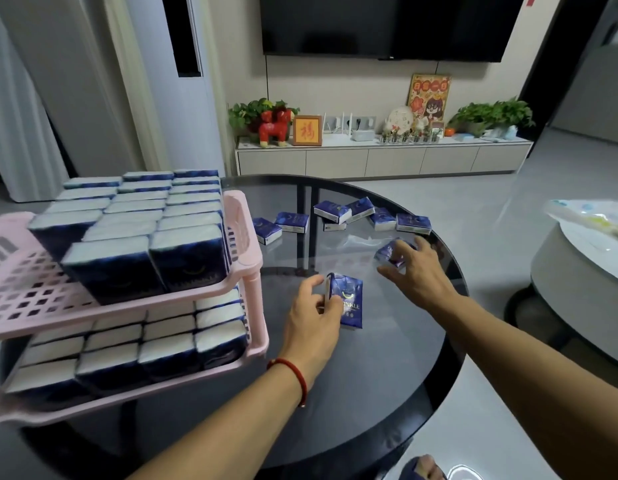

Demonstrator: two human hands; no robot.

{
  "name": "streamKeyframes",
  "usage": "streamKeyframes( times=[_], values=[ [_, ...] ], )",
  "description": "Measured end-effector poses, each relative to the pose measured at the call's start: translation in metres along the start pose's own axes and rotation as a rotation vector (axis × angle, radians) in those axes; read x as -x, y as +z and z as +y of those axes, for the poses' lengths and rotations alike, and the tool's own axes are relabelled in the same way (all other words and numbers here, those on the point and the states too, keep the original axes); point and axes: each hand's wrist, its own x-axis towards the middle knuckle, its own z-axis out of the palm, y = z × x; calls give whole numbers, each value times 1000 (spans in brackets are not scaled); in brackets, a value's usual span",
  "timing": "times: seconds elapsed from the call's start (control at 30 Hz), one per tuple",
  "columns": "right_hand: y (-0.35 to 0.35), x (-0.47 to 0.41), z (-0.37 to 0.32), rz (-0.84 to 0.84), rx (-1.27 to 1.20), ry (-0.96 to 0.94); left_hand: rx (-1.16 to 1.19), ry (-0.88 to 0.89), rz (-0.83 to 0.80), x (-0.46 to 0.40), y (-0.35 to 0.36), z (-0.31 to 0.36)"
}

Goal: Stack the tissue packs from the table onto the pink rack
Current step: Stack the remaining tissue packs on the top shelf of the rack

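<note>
Tissue packs [349, 213] lay scattered across the far side of the round glass worktop [387, 358], to the right of the pink rack [247, 233], whose two tiers were already lined with upright packs. The left hand [314, 313] pinched one upright blue pack [347, 301] just right of the rack's front post. The right hand [416, 268], farther right of the rack, curled its fingers around another pack [387, 252].

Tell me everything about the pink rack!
The pink rack looks like plastic, with two tiers whose floors are grids of holes, joined by round corner posts. It stands on the left side of the dark glass table. Both tiers hold upright rows of blue tissue packs; the top tier's left part is bare. Neither hand touches it.
</note>
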Motion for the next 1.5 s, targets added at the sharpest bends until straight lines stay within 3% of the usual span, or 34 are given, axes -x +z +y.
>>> streamKeyframes(
  times=[0.17,0.3,0.47,0.57,0.7,0.8,1.03,1.3,1.5],
  values=[
    [-30,37,-22,-147,35,14,54,-21,-31,16,-8,7],
    [-45,88,-37,-183,-153,3,102,-24,-75,35,-19,5],
    [-69,131,-60,-151,-232,-290,323,-77,-58,57,-28,6],
    [-69,145,-81,-173,-135,-492,414,-67,-149,72,-36,10],
    [-59,148,-102,-198,-77,-623,94,119,-92,81,-55,5],
    [-59,149,-112,-294,-166,-567,-141,261,-96,90,-76,3],
    [-49,146,-124,-371,-293,-508,-437,300,-161,105,-101,-5],
    [-71,148,-157,-336,-481,-598,-542,511,-54,136,-133,36],
    [-69,160,-199,-273,-697,-605,-491,490,83,167,-216,83]
  ],
)
